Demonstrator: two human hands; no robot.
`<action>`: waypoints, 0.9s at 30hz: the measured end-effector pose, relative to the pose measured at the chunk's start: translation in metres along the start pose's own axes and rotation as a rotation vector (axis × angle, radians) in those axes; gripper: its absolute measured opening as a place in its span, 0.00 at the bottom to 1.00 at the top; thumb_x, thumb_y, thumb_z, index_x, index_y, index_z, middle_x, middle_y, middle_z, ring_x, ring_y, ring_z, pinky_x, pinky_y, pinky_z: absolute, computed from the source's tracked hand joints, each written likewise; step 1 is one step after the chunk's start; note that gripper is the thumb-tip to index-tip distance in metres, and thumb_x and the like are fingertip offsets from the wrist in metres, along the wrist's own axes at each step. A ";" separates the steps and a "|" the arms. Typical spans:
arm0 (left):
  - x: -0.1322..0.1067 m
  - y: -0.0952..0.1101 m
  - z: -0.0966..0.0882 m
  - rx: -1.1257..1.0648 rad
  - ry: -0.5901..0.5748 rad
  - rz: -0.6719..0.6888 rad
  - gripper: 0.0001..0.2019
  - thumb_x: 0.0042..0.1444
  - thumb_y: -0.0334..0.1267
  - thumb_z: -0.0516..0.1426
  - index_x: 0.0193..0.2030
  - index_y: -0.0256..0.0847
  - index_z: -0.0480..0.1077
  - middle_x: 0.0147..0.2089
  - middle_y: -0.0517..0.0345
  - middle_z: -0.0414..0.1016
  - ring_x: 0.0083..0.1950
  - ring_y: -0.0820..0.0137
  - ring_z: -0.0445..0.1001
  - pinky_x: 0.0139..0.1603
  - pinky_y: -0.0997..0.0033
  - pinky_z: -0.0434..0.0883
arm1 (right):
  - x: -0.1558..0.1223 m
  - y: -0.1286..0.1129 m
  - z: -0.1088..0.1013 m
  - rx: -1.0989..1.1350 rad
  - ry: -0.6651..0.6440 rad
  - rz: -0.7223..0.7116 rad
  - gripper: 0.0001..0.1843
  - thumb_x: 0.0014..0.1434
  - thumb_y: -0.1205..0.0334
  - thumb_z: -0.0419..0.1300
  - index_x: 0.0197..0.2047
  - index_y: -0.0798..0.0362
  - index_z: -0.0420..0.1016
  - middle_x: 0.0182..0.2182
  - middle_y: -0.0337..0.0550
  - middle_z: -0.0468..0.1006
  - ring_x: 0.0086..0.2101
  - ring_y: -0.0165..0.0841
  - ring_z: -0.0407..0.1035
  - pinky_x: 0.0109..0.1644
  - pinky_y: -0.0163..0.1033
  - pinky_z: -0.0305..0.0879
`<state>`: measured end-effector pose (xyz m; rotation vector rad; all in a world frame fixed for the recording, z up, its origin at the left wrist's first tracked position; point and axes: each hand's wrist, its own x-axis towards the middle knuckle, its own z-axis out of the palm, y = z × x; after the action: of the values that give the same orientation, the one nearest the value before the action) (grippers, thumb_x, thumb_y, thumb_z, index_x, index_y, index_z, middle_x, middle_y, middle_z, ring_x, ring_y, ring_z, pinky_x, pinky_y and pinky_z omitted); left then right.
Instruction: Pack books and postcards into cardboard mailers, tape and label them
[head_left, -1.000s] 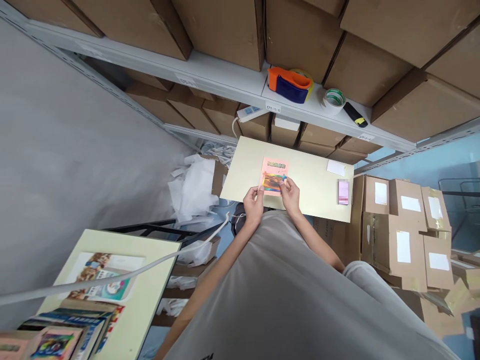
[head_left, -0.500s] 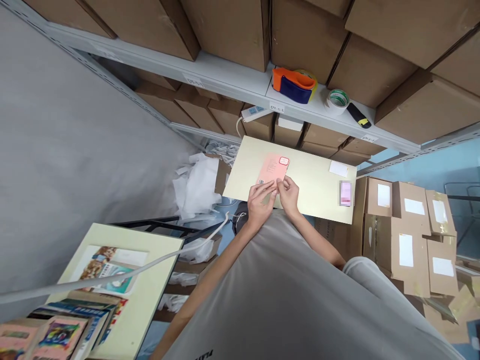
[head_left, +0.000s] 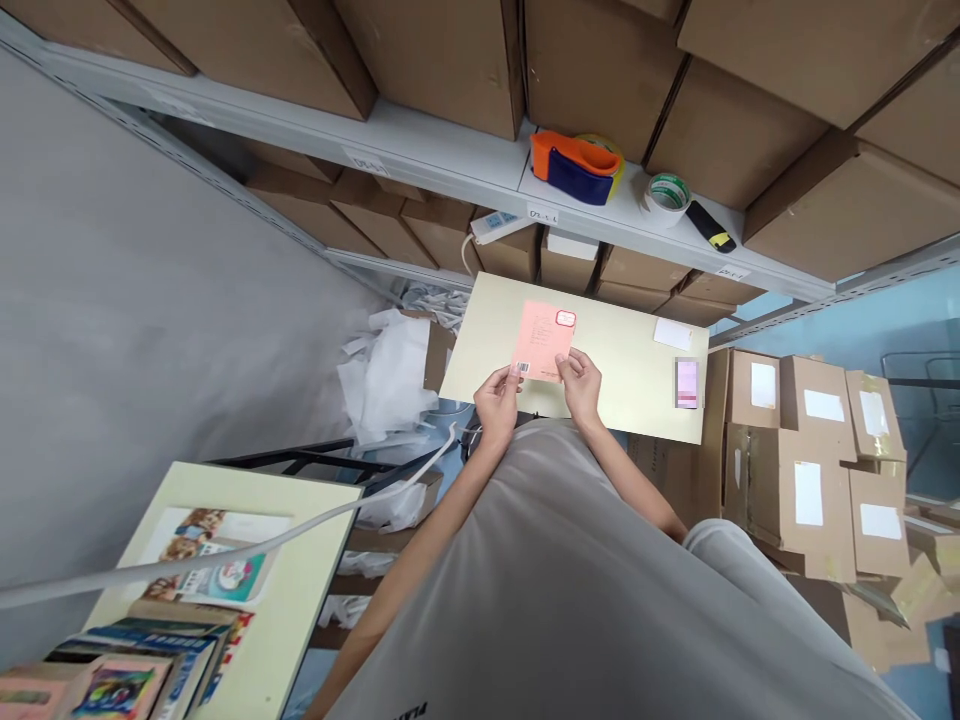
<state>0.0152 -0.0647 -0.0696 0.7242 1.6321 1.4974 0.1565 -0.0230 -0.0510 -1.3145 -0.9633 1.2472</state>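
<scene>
A pink book (head_left: 543,338), with a red-bordered label at its top right and a barcode at its bottom left, is over the pale yellow tabletop (head_left: 630,385). My left hand (head_left: 498,402) pinches its lower left corner beside the barcode. At the lower right corner, my right hand (head_left: 581,388) grips the edge with thumb and fingers. Whether the book rests on the table or is slightly raised, I cannot tell. On the table's right side lie a white slip (head_left: 673,333) and a purple-screened phone-like item (head_left: 687,383).
Above the table, a shelf (head_left: 457,155) carries cardboard boxes, an orange tape dispenser (head_left: 574,167), a tape roll (head_left: 667,197) and a black-yellow cutter (head_left: 710,226). Labelled cartons (head_left: 806,490) are stacked at right. A cable (head_left: 315,520) crosses above a side table (head_left: 300,590) with books.
My left hand has moved from the book's bottom middle to its lower left corner, uncovering the barcode. My right hand stays at the lower right. The view has shifted slightly.
</scene>
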 end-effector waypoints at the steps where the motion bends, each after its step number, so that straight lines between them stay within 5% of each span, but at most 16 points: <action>1: -0.001 0.002 0.000 0.022 0.015 0.015 0.28 0.60 0.67 0.69 0.44 0.41 0.86 0.36 0.51 0.84 0.33 0.65 0.77 0.38 0.64 0.75 | -0.001 0.000 0.000 -0.027 0.031 -0.012 0.36 0.65 0.30 0.71 0.59 0.52 0.82 0.61 0.60 0.88 0.60 0.47 0.84 0.68 0.55 0.81; 5: -0.006 0.013 0.001 0.187 -0.010 0.232 0.22 0.68 0.61 0.66 0.45 0.43 0.88 0.42 0.47 0.88 0.42 0.59 0.82 0.49 0.57 0.78 | -0.009 -0.005 0.009 -0.028 -0.021 -0.017 0.36 0.64 0.32 0.73 0.62 0.52 0.83 0.66 0.60 0.84 0.67 0.49 0.79 0.71 0.56 0.79; 8: -0.010 0.023 0.002 0.276 -0.171 0.446 0.17 0.72 0.56 0.64 0.47 0.48 0.89 0.52 0.45 0.90 0.52 0.55 0.83 0.60 0.50 0.78 | -0.014 -0.010 0.017 0.036 -0.048 0.016 0.37 0.60 0.34 0.77 0.60 0.53 0.84 0.61 0.59 0.87 0.63 0.50 0.83 0.66 0.54 0.83; 11: -0.009 0.029 0.004 0.308 -0.275 0.497 0.14 0.72 0.54 0.65 0.51 0.50 0.89 0.56 0.45 0.90 0.55 0.52 0.82 0.64 0.45 0.77 | -0.009 -0.010 0.014 0.036 0.006 0.017 0.30 0.63 0.37 0.75 0.55 0.53 0.84 0.51 0.55 0.91 0.53 0.46 0.86 0.61 0.51 0.85; 14: -0.003 0.024 0.004 0.296 -0.135 0.402 0.21 0.71 0.58 0.65 0.59 0.47 0.86 0.64 0.42 0.86 0.64 0.51 0.80 0.71 0.44 0.73 | 0.000 -0.006 0.005 0.020 0.033 0.044 0.27 0.64 0.39 0.72 0.52 0.54 0.84 0.41 0.49 0.91 0.42 0.40 0.85 0.49 0.45 0.84; 16: 0.004 0.017 0.004 0.209 0.009 0.219 0.27 0.71 0.64 0.63 0.60 0.44 0.85 0.66 0.41 0.85 0.64 0.52 0.81 0.67 0.49 0.75 | 0.005 -0.001 -0.001 0.028 0.040 0.069 0.26 0.62 0.39 0.72 0.50 0.54 0.84 0.38 0.47 0.90 0.36 0.38 0.83 0.44 0.43 0.82; 20: 0.013 0.000 0.005 -0.010 -0.002 -0.137 0.32 0.60 0.72 0.66 0.43 0.41 0.85 0.44 0.45 0.87 0.48 0.56 0.83 0.49 0.58 0.78 | 0.009 0.005 -0.004 0.043 0.035 0.074 0.27 0.61 0.38 0.71 0.50 0.53 0.83 0.37 0.46 0.88 0.34 0.37 0.80 0.42 0.42 0.79; 24: 0.017 -0.007 0.006 -0.112 -0.048 -0.195 0.28 0.50 0.66 0.74 0.40 0.41 0.84 0.38 0.51 0.85 0.41 0.62 0.79 0.46 0.63 0.76 | 0.011 0.009 -0.005 0.010 0.017 0.070 0.27 0.62 0.37 0.71 0.51 0.52 0.82 0.36 0.45 0.88 0.34 0.37 0.79 0.42 0.41 0.77; 27: 0.018 -0.003 0.003 -0.087 -0.023 -0.132 0.27 0.51 0.66 0.73 0.39 0.42 0.83 0.38 0.52 0.84 0.40 0.63 0.78 0.46 0.62 0.76 | 0.012 0.014 -0.005 -0.004 -0.010 0.076 0.27 0.63 0.37 0.70 0.51 0.51 0.81 0.35 0.43 0.87 0.34 0.35 0.78 0.43 0.41 0.77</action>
<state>0.0079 -0.0484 -0.0757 0.5722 1.5570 1.4504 0.1617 -0.0138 -0.0669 -1.3598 -0.9314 1.3114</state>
